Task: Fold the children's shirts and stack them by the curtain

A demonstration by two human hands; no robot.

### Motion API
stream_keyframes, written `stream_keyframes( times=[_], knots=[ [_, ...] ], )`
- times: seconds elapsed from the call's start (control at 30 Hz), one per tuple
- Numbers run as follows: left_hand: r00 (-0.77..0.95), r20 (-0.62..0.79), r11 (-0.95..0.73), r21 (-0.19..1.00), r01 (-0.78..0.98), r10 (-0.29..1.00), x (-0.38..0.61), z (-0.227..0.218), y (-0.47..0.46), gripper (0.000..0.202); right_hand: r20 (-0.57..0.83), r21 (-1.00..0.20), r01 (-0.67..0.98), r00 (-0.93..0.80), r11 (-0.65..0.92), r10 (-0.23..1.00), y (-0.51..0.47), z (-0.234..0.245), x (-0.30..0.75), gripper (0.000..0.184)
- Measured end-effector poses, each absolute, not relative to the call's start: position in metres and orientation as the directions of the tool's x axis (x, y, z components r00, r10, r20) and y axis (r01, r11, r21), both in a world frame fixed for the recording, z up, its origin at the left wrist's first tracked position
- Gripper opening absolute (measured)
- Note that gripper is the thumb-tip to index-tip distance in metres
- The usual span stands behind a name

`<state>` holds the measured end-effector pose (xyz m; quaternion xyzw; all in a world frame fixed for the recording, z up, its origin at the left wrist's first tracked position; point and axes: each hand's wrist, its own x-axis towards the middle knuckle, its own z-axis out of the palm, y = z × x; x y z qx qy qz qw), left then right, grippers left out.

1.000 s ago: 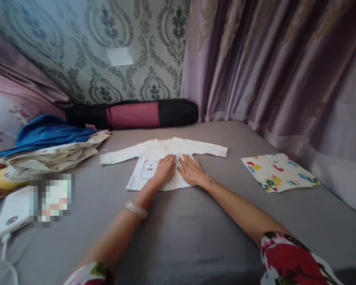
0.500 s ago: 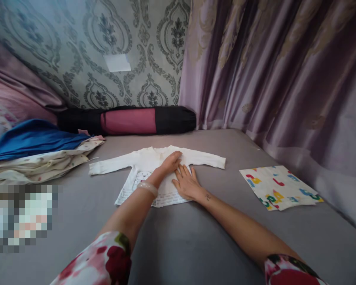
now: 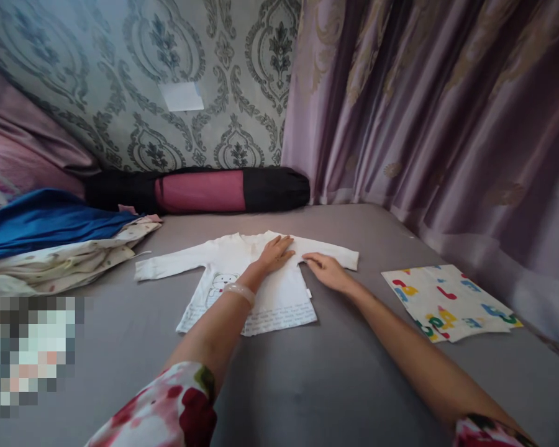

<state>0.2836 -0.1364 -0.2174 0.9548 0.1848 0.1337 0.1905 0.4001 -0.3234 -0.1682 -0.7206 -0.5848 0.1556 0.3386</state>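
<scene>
A small white long-sleeved shirt [image 3: 282, 304] lies spread flat on the grey bed sheet, its neckline away from me. A bear drawing and lines of small print show on its front, partly covered by my left forearm. My left hand [image 3: 276, 253] rests flat on the upper chest, fingers stretched toward the right shoulder. At the right armpit, my right hand [image 3: 327, 270] has its fingers drawn together on the lower edge of the right sleeve [image 3: 338, 251]. How much cloth is between those fingertips is hard to see.
Right of the shirt lies a folded white cloth with colourful letters [image 3: 447, 301]. Blue fabric [image 3: 51, 217] and spotted cream fabric [image 3: 97, 257] are heaped at the left. A black and pink bolster-shaped bag [image 3: 200, 191] lies along the wall, and purple curtains [image 3: 354, 124] hang at the right.
My right hand has left the shirt's front and moved up and right to the sleeve's underside, its fingers drawing together. My left hand has shifted slightly right, still flat on the shirt.
</scene>
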Motion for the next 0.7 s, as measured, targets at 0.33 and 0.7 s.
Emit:
stream_keyframes(
  times=[0.33, 0.7],
  knots=[
    [0.922, 0.023, -0.832, 0.441, 0.337, 0.385, 0.28, -0.203, -0.141, 0.063, 0.07, -0.171, 0.727, 0.682, -0.665, 0.728, -0.347, -0.173, 0.492, 0.042],
    [0.927, -0.045, -0.814, 0.464, 0.35, 0.373, 0.277, -0.188, -0.145, 0.083, -0.13, -0.51, 0.516, 0.745, -0.689, 0.654, -0.336, -0.172, 0.519, 0.017]
  ],
)
